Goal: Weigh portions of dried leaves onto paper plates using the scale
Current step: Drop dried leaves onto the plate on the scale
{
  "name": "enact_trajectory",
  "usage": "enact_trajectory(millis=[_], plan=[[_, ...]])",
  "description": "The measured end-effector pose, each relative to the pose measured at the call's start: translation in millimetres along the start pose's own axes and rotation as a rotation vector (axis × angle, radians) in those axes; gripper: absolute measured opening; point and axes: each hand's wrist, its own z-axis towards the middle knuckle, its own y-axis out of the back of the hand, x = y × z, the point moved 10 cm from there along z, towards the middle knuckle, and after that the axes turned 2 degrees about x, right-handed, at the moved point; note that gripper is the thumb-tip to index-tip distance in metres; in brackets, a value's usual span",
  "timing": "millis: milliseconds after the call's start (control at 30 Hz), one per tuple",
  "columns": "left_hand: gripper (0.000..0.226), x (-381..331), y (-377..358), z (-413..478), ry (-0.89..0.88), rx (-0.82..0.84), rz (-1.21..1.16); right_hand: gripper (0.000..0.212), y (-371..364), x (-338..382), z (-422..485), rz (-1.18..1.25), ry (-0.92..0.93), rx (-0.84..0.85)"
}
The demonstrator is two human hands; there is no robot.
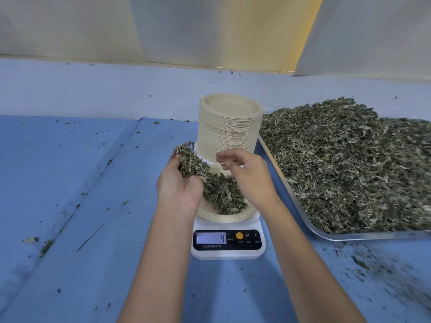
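While working over the pale round paper plate at the centre of the frame, cradles a loose clump of dried grey-green leaves in the left hand, palm up, fingers loosely curled under and around the clump, just above the plate's left rim. Holds the right hand over the plate's right side, back of the hand up, fingers bent, thumb close to the fingertips; cannot tell whether anything is pinched there. On the plate, between the two hands, a dark mound of the same leaves. Under the plate, a small white digital kitchen scale with a black front panel, an orange round button and a lit display reading 4, at lower centre. Just behind the scale, toward upper centre, a tall stack of pale paper plates, upright. At the right of the frame, a shallow silver metal tray heaped with a broad pile of leaves, its left rim just beside the stack. Beneath everything, a blue cloth with folds running down the left half, dotted with leaf crumbs, thickest at lower right. Along the top of the frame, a pale wall with a yellowish band.
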Motion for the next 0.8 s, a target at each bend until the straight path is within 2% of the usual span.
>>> enact_trajectory(millis=[233,433,500,567,667,800], plan=[[0.020,3,-1,1,0.023,0.032,0.038,0.022,1,7,-5,-0.358,0.074,-0.077],[0.019,9,2,7,0.041,0.029,0.060,0.027,11,16,-5,-0.164,0.075,-0.135],[0.020,11,3,8,0.046,0.038,0.071,0.023,4,14,-3,0.080,-0.013,-0.069],[0.023,12,5,8,0.036,0.031,0.079,0.022,-12,14,-3,0.266,-0.082,0.075],[0.023,11,11,9,-0.003,0.015,0.119,0.036,-28,22,-8,0.165,-0.042,0.239],[0.031,12,8,8,-0.032,0.055,0.131,0.035,-34,30,-10,0.091,0.023,0.253]])
